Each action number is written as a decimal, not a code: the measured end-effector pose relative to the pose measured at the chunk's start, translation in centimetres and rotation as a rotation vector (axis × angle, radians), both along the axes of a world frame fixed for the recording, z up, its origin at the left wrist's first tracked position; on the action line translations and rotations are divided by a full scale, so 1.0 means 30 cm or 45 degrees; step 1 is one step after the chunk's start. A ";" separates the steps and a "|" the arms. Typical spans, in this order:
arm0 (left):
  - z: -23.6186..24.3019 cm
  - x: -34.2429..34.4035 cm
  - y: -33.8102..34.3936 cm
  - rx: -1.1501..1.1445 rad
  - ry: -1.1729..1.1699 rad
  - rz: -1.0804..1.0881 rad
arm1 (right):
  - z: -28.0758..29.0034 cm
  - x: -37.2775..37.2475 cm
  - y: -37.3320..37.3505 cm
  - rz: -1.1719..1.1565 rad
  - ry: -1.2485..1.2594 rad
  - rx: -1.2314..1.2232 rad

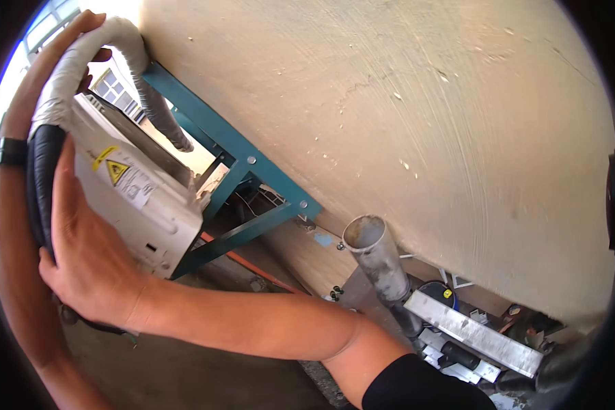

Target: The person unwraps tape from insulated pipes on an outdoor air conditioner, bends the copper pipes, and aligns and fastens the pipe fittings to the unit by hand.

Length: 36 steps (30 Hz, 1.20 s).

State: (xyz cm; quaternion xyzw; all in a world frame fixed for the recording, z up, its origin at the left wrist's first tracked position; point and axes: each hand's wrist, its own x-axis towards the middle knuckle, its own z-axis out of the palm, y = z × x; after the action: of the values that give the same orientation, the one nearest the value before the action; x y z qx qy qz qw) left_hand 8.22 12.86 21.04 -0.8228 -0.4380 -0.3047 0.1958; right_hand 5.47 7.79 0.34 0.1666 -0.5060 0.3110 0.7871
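Left hand: my left hand [51, 51] curls over the top of the white tape-wrapped insulated pipe bundle [92, 48], fingers closed round it near the upper left rim of the view; a black wristband [7, 152] sits on that wrist.
Right hand: my right hand [82, 246] lies flat and open, palm pressed against the lower stretch of the bundle where its black foam sleeve [42, 184] shows, fingers pointing up along it. It presses rather than grips.
Bundle position: it runs beside the left side of the white box-shaped air-conditioner outdoor unit [140, 205], touching the casing, then arches over the top and drops behind as a grey wrapped length [160, 109].
Long axis: roughly bottom to top under my hands, bending right at the crest.
Which hand is nearer: both are on it; the left holds the bend, the right the straight lower part.
Support: the unit sits on a teal angle-iron wall bracket [239, 178] bolted to the rough beige plastered wall [424, 116].
Nearby: a grey plastic pipe [376, 256] with an open end stands to the right, beside a flat metal bar [475, 335]; an orange strip [253, 266] runs beneath the bracket.
Hidden: I cannot see the lower end of the bundle.
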 end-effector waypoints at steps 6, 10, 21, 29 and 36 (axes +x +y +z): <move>0.005 -0.012 -0.016 0.057 0.019 0.017 | -0.002 -0.022 0.023 -0.113 0.090 0.035; 0.003 -0.010 -0.004 0.036 0.026 0.040 | -0.005 -0.015 0.048 -0.142 0.144 0.059; 0.055 -0.057 0.050 0.271 0.524 -0.136 | 0.005 -0.011 0.092 -0.216 -0.070 0.042; -0.016 0.049 -0.144 0.299 0.095 0.279 | 0.005 0.057 0.040 -0.044 -0.166 0.056; -0.350 -0.274 -0.569 0.876 0.229 -0.111 | -0.044 0.117 0.050 -0.374 -0.446 -0.069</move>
State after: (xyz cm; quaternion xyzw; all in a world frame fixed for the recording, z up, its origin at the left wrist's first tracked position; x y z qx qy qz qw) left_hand 0.00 -4.21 10.55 -0.7502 -0.2551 -0.3688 0.4860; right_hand 8.99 9.29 -0.99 0.0133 -0.6451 0.2307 0.7283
